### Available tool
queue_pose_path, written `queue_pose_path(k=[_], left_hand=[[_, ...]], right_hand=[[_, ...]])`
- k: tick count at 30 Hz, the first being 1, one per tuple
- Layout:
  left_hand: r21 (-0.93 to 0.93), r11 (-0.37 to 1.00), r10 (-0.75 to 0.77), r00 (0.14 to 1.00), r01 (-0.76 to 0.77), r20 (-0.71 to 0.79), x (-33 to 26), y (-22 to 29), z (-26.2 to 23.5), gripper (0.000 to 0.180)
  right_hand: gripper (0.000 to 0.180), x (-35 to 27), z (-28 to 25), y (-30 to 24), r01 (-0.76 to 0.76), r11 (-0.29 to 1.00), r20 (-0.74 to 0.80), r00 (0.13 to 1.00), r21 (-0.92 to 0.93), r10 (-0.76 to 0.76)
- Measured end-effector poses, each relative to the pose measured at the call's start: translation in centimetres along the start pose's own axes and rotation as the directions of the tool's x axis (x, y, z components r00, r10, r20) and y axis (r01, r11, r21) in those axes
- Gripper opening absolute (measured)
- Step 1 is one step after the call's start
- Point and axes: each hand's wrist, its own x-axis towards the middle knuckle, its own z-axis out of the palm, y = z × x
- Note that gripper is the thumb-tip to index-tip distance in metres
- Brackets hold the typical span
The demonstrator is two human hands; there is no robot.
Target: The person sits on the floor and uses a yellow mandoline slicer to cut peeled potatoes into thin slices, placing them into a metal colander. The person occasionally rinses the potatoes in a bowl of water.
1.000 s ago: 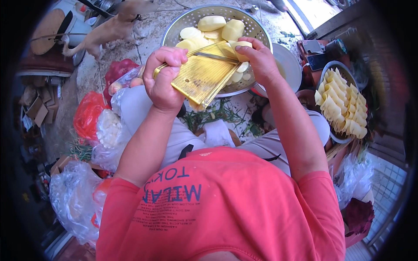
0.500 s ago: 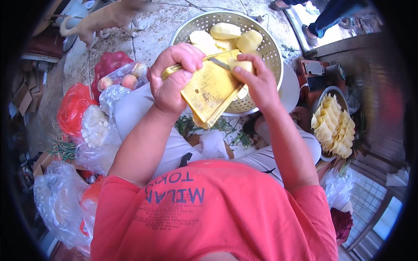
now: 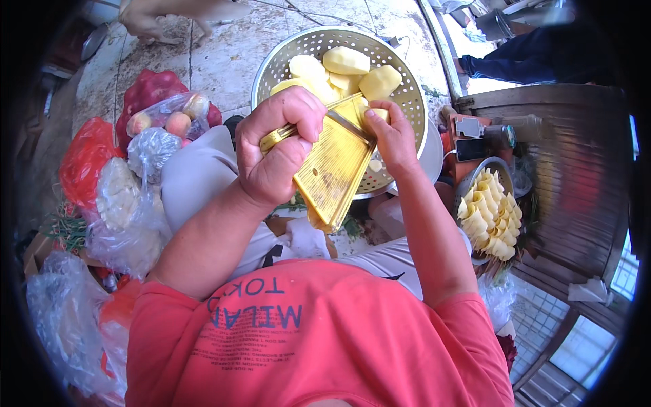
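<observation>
My left hand (image 3: 281,144) is closed round the handle end of a yellow slicer (image 3: 331,166) with a metal blade across it. The slicer is tilted over the near side of a perforated metal colander (image 3: 405,63). In the fingers of my right hand (image 3: 397,141) is a pale peeled potato (image 3: 377,114), mostly hidden by them and pressed against the slicer beside the blade. Several larger peeled potatoes (image 3: 346,60) lie in the colander, with small pale pieces lower down.
On the right a metal bowl holds many folded pale slices (image 3: 489,214); a phone (image 3: 470,149) lies behind it. To my left are a red bag (image 3: 88,163), bagged peaches (image 3: 178,123) and clear plastic bags (image 3: 61,312). An animal (image 3: 163,17) stands far left; a person's leg (image 3: 505,66) is far right.
The view has shifted. The slicer appears lower and steeper, and the right hand with the potato sits lower in the picture. The person at the far right has moved.
</observation>
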Motion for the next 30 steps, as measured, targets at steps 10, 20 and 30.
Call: queue_pose_path(k=[10, 20, 30], left_hand=[[0.063, 0.997, -0.038, 0.999, 0.038, -0.002, -0.7, 0.5, -0.3, 0.007], [0.03, 1.0, -0.007, 1.0, 0.008, -0.019, -0.4, 0.1, -0.3, 0.004], [0.091, 0.996, -0.033, 0.997, 0.026, 0.076, -0.6, 0.3, -0.2, 0.006]], right_hand=[[0.034, -7.5, 0.8, -7.1, 0.354, 0.935, 0.135, 0.925, 0.031, -0.355], [0.034, -3.4, 0.4, -3.7, 0.037, 0.982, 0.149, 0.987, 0.183, -0.065], [0.034, -1.5, 0.2, -0.8, 0.116, 0.992, 0.019, 0.993, -0.053, -0.115]])
